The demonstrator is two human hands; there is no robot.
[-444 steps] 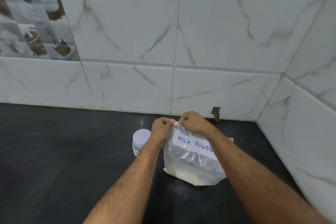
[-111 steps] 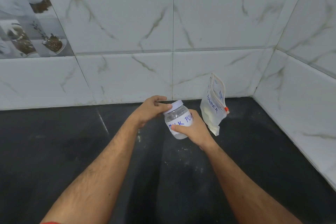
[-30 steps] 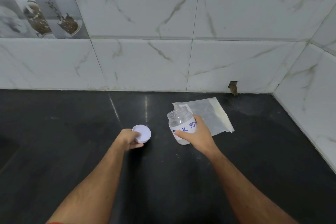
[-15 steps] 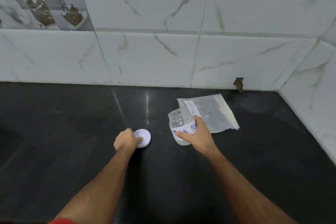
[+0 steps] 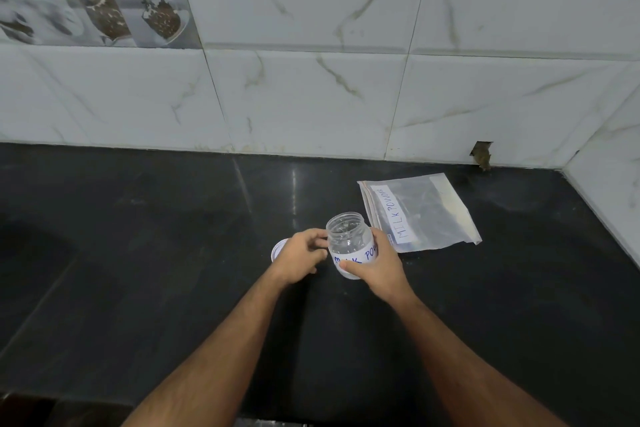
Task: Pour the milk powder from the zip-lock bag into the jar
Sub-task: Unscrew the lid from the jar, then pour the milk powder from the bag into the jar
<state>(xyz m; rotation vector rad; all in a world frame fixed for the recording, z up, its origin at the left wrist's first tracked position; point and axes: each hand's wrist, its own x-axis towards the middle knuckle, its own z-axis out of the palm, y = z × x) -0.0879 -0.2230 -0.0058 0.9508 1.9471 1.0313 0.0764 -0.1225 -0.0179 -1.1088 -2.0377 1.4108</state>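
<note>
While the right hand (image 5: 377, 265) grips the open, see-through jar (image 5: 349, 246), the loose-fingered left hand (image 5: 301, 258) holds nothing.

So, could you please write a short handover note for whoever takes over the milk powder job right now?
Right hand: grips the clear plastic jar with the handwritten label, upright and uncapped.
Left hand: fingers loosely curled beside the jar, holding nothing; whether it touches the jar is unclear.
White round lid: on the black counter, partly hidden behind the left hand.
Clear zip-lock bag labelled MILK POWDER: lying flat behind and right of the jar.
Done: lid off.
Left: pick up the bag and pour the powder into the jar.
</note>
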